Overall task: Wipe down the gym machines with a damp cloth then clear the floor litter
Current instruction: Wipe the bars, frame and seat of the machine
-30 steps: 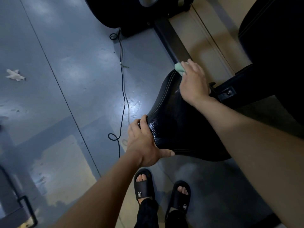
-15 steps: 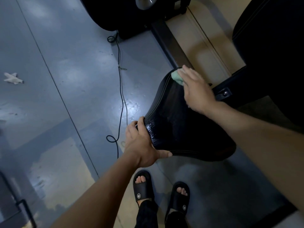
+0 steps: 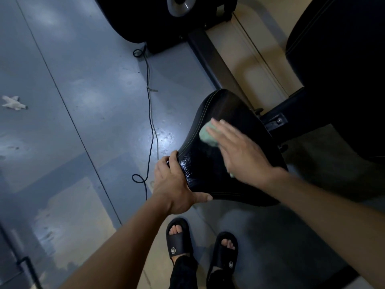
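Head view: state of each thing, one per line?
seat: glossy and wet-looking near its left edge
cloth: flat on the seat under the right hand
right hand: fingers straight, pressing the cloth
left hand: gripping the seat's left edge
litter scrap: lying on the floor
cable: loose on the floor

Black seat (image 3: 229,163) (pale stitching), mint-green cloth (image 3: 206,135), blue-grey floor (image 3: 83,101).

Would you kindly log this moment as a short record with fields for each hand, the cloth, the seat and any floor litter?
left hand: grips the near edge of the seat
right hand: flat, pressing the cloth
cloth: pale green, on top of the seat
seat: black, glossy
floor litter: white scrap, far left
cable: black, on the floor
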